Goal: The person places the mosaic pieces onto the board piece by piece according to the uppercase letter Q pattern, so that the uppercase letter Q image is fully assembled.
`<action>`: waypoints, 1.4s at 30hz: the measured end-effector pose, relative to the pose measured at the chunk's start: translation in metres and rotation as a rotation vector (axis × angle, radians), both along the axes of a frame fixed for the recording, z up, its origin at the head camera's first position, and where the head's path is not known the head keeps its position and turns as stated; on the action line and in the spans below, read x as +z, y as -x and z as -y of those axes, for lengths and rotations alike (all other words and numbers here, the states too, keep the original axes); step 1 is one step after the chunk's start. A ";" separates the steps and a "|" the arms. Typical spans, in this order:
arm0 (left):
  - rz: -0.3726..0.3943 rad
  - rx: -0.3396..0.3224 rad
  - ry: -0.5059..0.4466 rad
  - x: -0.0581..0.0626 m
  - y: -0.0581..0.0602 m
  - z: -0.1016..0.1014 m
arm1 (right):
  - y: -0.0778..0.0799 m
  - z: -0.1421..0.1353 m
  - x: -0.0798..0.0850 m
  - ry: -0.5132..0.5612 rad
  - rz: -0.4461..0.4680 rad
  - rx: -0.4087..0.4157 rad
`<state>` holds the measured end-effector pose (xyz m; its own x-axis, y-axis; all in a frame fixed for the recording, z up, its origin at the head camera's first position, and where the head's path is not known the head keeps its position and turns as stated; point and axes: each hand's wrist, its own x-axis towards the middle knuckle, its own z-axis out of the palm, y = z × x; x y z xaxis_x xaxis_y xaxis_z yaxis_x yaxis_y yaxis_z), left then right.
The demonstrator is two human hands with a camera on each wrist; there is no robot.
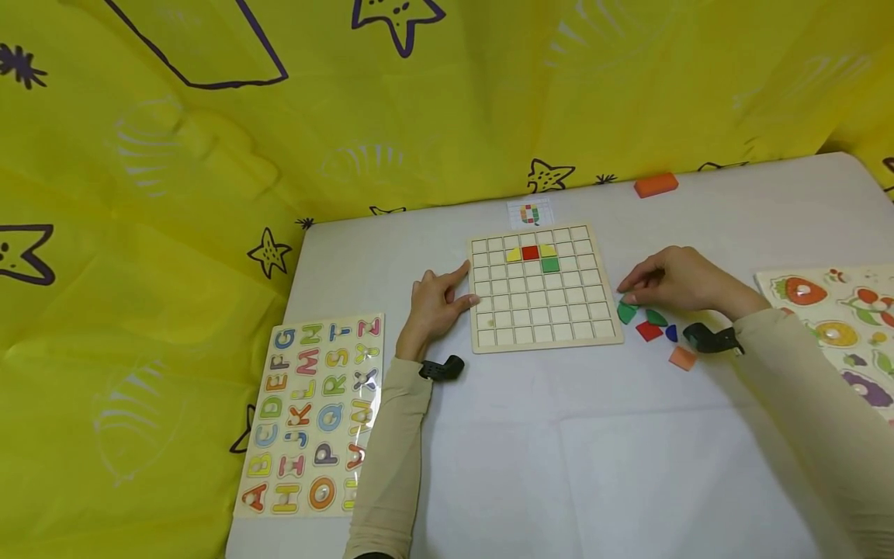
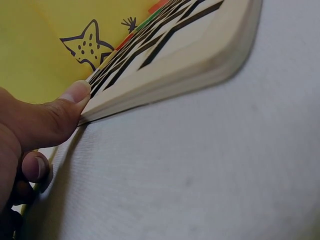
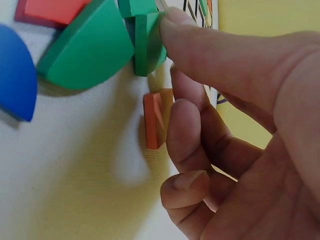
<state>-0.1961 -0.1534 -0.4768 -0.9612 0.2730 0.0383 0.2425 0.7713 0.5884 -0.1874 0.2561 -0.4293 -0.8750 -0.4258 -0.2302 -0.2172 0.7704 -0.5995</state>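
Observation:
A wooden grid board (image 1: 538, 337) lies on the table, holding two yellow pieces, a red square (image 1: 531, 252) and a green square (image 1: 550, 265) in its upper rows. My left hand (image 1: 436, 303) is at the board's left side, thumb resting on the rim and index finger stretched to the edge; in the left wrist view the other fingers are curled beside it. To the right of the board, my right hand (image 1: 680, 279) pinches a small green piece (image 3: 147, 45) between thumb and fingers. Close by lie a green rounded piece (image 3: 90, 47), a red piece (image 1: 649, 331), a blue piece (image 1: 672, 333) and an orange square (image 1: 683, 358).
Behind the board lies a small card (image 1: 528, 213) with a coloured grid pattern. An orange-red block (image 1: 656, 185) sits near the table's back edge. An alphabet puzzle (image 1: 310, 411) lies on the left, a fruit puzzle (image 1: 834, 334) on the right, partly under the right sleeve. Yellow cloth (image 1: 447, 101) hangs behind.

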 end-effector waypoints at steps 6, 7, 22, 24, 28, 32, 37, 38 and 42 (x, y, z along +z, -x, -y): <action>0.004 0.001 0.009 0.000 0.001 0.000 | 0.000 -0.002 0.002 0.000 0.022 0.007; 0.005 0.001 0.009 0.000 0.002 0.000 | 0.000 -0.002 0.001 -0.002 0.018 0.010; 0.015 0.003 0.006 0.000 0.002 0.001 | -0.003 -0.004 0.003 -0.064 -0.021 0.012; 0.015 0.004 0.006 0.001 0.002 0.001 | -0.004 -0.005 0.004 -0.067 -0.012 0.002; 0.014 0.006 0.009 0.000 0.002 0.001 | -0.005 -0.005 0.004 -0.076 -0.011 0.003; 0.014 0.006 0.010 -0.002 0.002 0.001 | -0.003 -0.005 0.003 -0.093 -0.031 0.009; 0.010 0.008 0.001 -0.002 0.001 0.001 | -0.001 -0.007 0.001 -0.090 -0.056 -0.018; 0.008 0.008 0.001 -0.002 0.001 0.001 | 0.000 -0.007 0.001 -0.087 -0.062 -0.029; 0.007 0.008 0.000 -0.002 0.001 0.001 | 0.003 -0.007 -0.001 -0.036 -0.095 -0.068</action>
<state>-0.1970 -0.1545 -0.4788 -0.9637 0.2651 0.0320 0.2323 0.7733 0.5899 -0.1901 0.2634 -0.4304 -0.9202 -0.3580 -0.1585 -0.2186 0.8057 -0.5506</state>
